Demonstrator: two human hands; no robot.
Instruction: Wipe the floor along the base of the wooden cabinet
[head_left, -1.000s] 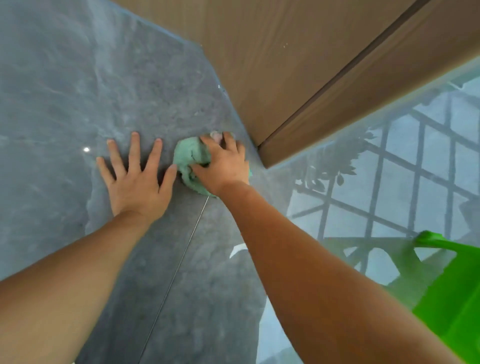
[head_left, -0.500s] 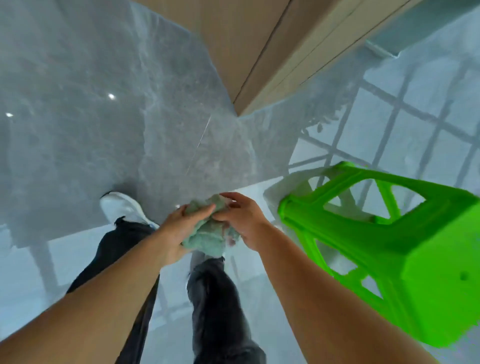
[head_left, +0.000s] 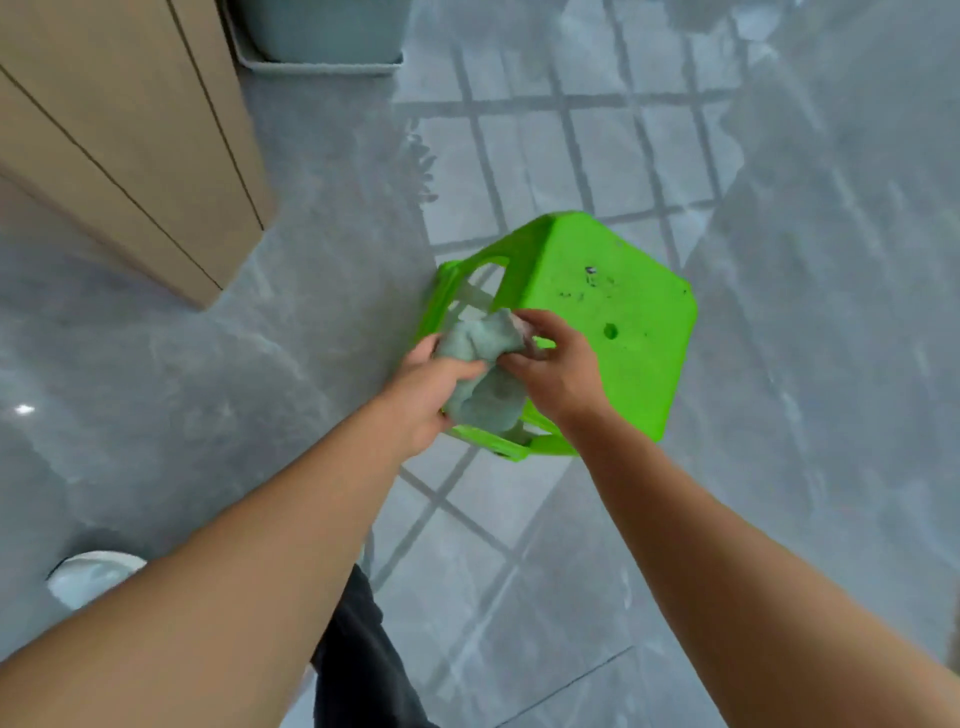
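A crumpled pale green cloth (head_left: 485, 369) is held up in the air between both hands, well above the floor. My left hand (head_left: 426, 387) grips its lower left side. My right hand (head_left: 553, 364) pinches its upper right edge. The wooden cabinet (head_left: 119, 135) stands at the upper left, its corner and base meeting the glossy grey floor (head_left: 291, 332). The hands are off to the right of the cabinet's corner, over a green stool.
A bright green plastic stool (head_left: 613, 312) stands on the floor directly beneath the hands. A pale bin in a tray (head_left: 322, 36) sits at the top beside the cabinet. My white shoe (head_left: 93, 577) and dark trouser leg (head_left: 358, 660) show at the bottom left.
A second ago my right hand pressed the cloth to the floor at the cabinet's base, left palm flat beside it. Both hands have since lifted the cloth, and the view has swung toward the stool.
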